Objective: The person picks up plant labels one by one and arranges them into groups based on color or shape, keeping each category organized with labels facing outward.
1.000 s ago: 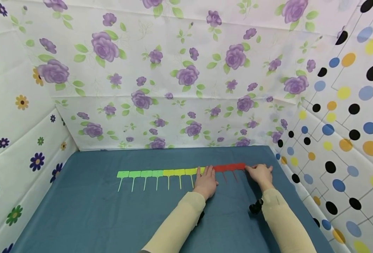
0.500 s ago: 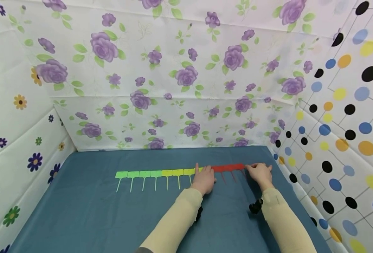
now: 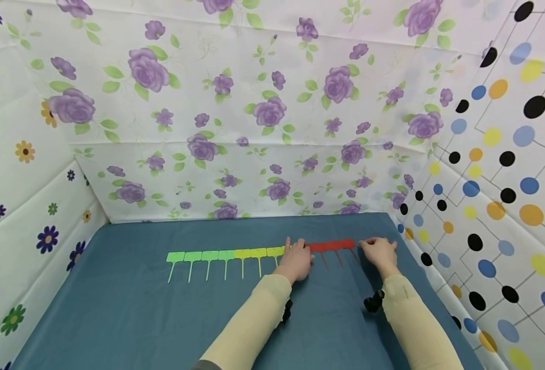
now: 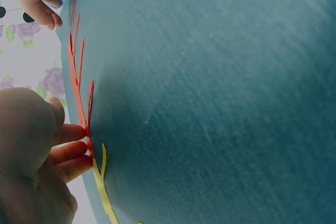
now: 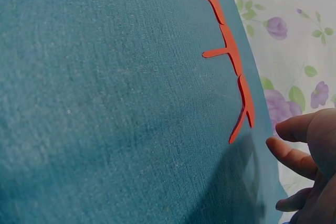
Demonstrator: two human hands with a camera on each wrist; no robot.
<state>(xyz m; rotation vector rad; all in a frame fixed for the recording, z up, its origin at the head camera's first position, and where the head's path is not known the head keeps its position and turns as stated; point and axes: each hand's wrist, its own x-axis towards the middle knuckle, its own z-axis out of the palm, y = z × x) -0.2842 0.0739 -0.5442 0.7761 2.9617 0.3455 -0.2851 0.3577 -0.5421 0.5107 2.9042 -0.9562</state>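
T-shaped plant labels lie edge to edge in one long row, their thin stems toward me. Green labels (image 3: 201, 256) form the left part, yellow labels (image 3: 257, 253) the middle, and red labels (image 3: 331, 245) the right. My left hand (image 3: 296, 261) rests its extended fingertips on the row where yellow meets red, hiding some labels. In the left wrist view those fingers (image 4: 71, 150) touch a red label. Just off the right end, my right hand (image 3: 378, 253) holds nothing. The right wrist view shows its loosely bent fingers (image 5: 294, 156) apart from the last red label (image 5: 247, 98).
A blue-grey cloth (image 3: 129, 308) covers the table. Behind it hangs a floral sheet (image 3: 249, 174), with a flowered sheet (image 3: 22, 190) on the left and a dotted sheet (image 3: 494, 221) on the right. Small black wrist cameras sit under both forearms.
My right hand has let go of the red end label, whose stem now shows fully. My left hand has slid slightly left, with its fingers still on the row.
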